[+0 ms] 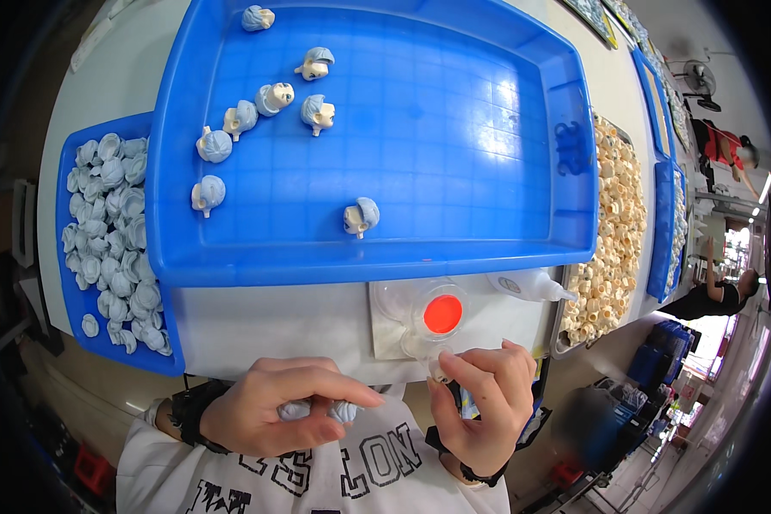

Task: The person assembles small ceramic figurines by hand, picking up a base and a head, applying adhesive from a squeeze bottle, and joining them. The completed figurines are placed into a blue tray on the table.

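My left hand (270, 415) is closed around light blue doll hair pieces; one piece (344, 412) shows at the fingertips and another piece (295, 410) sits deeper between fingers and thumb. In my right hand (493, 398) the thumb and index finger pinch a small cream doll head (439, 373), mostly covered by the fingers. It is close to the near side of a clear round dish with a bright red-orange centre (443, 314). Beyond the hands, a large blue tray (360, 272) holds several cream heads wearing blue hair, such as this doll head (361, 218).
Left of the tray stands a blue bin (170, 364) heaped with blue hair pieces. A metal tray (560, 347) full of cream head parts is on the right. A white squeeze bottle (531, 284) lies beside the dish. Other people (720, 295) are at the far right.
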`<state>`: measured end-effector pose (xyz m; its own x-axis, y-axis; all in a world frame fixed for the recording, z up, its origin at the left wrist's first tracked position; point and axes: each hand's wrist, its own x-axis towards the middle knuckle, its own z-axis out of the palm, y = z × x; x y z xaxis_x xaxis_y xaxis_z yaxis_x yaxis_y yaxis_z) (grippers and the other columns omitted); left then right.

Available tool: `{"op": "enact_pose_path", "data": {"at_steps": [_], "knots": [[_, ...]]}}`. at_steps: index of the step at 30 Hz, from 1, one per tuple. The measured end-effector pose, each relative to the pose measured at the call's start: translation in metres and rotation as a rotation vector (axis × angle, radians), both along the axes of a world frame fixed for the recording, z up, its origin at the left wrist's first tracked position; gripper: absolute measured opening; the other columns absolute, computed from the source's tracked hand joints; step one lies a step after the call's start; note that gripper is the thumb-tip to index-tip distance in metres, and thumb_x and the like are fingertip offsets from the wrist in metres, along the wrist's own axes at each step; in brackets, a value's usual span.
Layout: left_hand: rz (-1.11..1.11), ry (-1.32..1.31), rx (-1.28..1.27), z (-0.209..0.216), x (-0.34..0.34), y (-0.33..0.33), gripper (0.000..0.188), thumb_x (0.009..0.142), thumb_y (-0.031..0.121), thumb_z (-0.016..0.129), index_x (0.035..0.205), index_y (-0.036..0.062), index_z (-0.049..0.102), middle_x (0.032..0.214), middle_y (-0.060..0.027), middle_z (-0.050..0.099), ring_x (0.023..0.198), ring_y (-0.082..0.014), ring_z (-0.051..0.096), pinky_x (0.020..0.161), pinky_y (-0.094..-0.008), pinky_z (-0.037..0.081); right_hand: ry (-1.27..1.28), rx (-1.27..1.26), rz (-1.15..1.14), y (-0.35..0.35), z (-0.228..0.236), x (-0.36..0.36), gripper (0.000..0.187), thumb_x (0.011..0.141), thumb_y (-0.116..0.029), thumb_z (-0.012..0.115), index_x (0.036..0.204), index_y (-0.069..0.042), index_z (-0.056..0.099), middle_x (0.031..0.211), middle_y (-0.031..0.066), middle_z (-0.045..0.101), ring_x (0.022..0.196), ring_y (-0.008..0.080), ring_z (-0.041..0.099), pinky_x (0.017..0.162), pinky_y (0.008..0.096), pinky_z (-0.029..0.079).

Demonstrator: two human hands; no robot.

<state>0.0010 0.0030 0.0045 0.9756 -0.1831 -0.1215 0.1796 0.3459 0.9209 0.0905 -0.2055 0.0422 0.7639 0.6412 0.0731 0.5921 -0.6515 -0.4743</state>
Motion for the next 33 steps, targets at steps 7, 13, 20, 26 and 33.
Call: {"op": "enact_pose_path", "data": {"at_steps": [7, 13, 20, 26, 33], "knots": [[0.012, 0.030, -0.035, -0.001, -0.002, 0.000, 0.032, 0.086, 0.023, 0.058, 0.109, 0.0010, 0.059, 0.081, -0.0047, 0.058, 0.063, -0.0090, 0.048, 0.059, -0.0224, 0.040, -0.021, 0.066, -0.082, -0.005, -0.008, -0.006, 0.035, 0.058, -0.005, 0.069, 0.093, -0.010, 0.063, 0.080, 0.0011, 0.059, 0.074, 0.0185, 0.053, 0.080, 0.0425, 0.038], [0.009, 0.071, -0.051, -0.002, -0.005, 0.001, 0.032, 0.086, 0.023, 0.056, 0.108, 0.0004, 0.058, 0.083, -0.0067, 0.061, 0.065, -0.0096, 0.052, 0.060, -0.0222, 0.041, -0.023, 0.091, -0.080, -0.002, -0.010, -0.006, 0.036, 0.058, -0.004, 0.070, 0.093, -0.010, 0.064, 0.080, 0.0015, 0.060, 0.074, 0.0187, 0.054, 0.079, 0.0429, 0.039], [0.035, 0.078, -0.057, -0.002, -0.004, 0.001, 0.032, 0.087, 0.024, 0.054, 0.107, -0.0016, 0.056, 0.084, -0.0097, 0.061, 0.070, -0.0117, 0.058, 0.061, -0.0223, 0.044, -0.024, 0.139, -0.147, -0.007, -0.013, -0.012, 0.032, 0.056, -0.002, 0.070, 0.087, -0.007, 0.064, 0.077, 0.0052, 0.062, 0.069, 0.0201, 0.057, 0.082, 0.0430, 0.039], [0.043, 0.087, -0.081, -0.004, -0.005, -0.001, 0.033, 0.088, 0.025, 0.053, 0.106, -0.0024, 0.056, 0.085, -0.0103, 0.061, 0.070, -0.0122, 0.059, 0.061, -0.0224, 0.044, -0.047, 0.160, -0.182, -0.008, -0.018, -0.017, 0.029, 0.056, -0.002, 0.070, 0.085, -0.006, 0.063, 0.076, 0.0065, 0.062, 0.068, 0.0200, 0.058, 0.084, 0.0437, 0.038], [0.037, 0.102, -0.078, -0.004, -0.006, 0.000, 0.033, 0.088, 0.025, 0.053, 0.107, -0.0021, 0.055, 0.085, -0.0101, 0.061, 0.069, -0.0120, 0.058, 0.062, -0.0225, 0.044, -0.039, 0.168, -0.202, -0.008, -0.018, -0.017, 0.028, 0.056, -0.004, 0.071, 0.082, -0.005, 0.062, 0.075, 0.0069, 0.062, 0.067, 0.0211, 0.057, 0.084, 0.0446, 0.038]]}}
